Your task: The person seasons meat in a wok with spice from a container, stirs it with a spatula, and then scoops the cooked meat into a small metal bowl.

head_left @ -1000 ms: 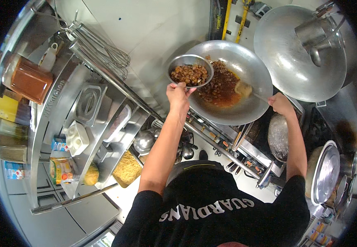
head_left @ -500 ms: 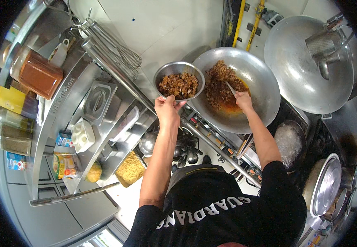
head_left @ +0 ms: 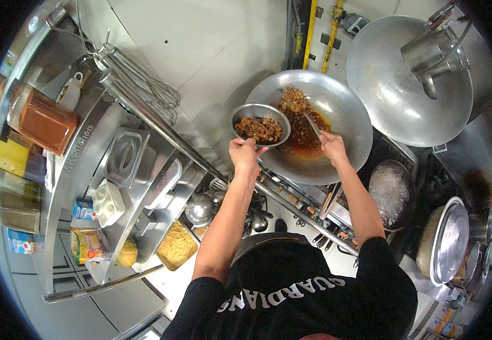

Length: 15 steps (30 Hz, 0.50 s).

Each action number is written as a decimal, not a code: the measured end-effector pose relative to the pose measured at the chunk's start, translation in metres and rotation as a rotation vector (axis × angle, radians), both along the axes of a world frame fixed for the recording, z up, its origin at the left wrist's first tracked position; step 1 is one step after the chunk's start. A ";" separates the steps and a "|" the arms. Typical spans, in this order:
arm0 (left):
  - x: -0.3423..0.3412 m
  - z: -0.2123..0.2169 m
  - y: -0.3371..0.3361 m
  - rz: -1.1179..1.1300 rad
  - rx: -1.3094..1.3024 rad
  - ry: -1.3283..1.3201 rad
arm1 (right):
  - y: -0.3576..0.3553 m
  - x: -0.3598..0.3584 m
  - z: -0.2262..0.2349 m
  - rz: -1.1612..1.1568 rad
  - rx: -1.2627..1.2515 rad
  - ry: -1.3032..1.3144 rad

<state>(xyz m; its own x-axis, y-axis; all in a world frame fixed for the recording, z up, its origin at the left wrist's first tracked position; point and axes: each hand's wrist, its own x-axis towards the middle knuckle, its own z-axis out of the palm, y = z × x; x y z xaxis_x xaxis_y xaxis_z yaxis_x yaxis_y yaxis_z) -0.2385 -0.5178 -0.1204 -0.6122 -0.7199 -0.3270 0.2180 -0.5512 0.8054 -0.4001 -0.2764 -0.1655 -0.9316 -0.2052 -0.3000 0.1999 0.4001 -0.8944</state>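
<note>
My left hand [head_left: 245, 153] grips the near rim of a round steel bowl [head_left: 283, 120], which holds dark brown chopped food [head_left: 258, 130]. The bowl overlaps the left side of a large steel wok [head_left: 349, 119]. Over the wok, my right hand [head_left: 333, 147] is closed round the handle of a metal cooking utensil [head_left: 312, 123]. A heap of brown food [head_left: 295, 100] covers the utensil's far end, so its shape is hidden. More of the minced brown food lies in reddish oil [head_left: 305, 148] in the bottom of the wok.
At right rear, a big wok [head_left: 365, 73] carries a strainer [head_left: 427, 56]. A dark pan [head_left: 392, 192] and a lidded pot [head_left: 449, 241] stand at right. To the left are shelves [head_left: 127, 221] with containers, hanging whisks [head_left: 144, 85] and a tray of yellow noodles [head_left: 177, 245].
My left hand and the bowl have moved right, further over the wok's edge. The utensil's food-covered end now shows lifted toward the far side of the wok. The whole view has shifted slightly.
</note>
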 end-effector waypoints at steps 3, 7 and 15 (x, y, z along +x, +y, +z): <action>-0.018 -0.004 0.013 -0.055 0.004 -0.046 | 0.033 0.014 0.023 0.059 0.097 0.239; -0.044 -0.016 0.025 -0.045 0.017 -0.072 | 0.049 0.062 0.076 0.250 0.452 0.706; -0.043 -0.008 0.025 -0.041 0.103 0.075 | 0.091 0.051 0.117 0.230 0.762 0.891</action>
<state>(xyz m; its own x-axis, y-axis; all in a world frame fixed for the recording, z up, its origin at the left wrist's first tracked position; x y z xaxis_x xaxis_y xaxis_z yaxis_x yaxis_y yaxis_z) -0.2815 -0.4932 -0.1286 -0.6661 -0.6587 -0.3498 0.2509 -0.6396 0.7267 -0.3488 -0.1854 -0.0488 -0.8383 -0.4442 0.3159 -0.5164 0.8329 -0.1991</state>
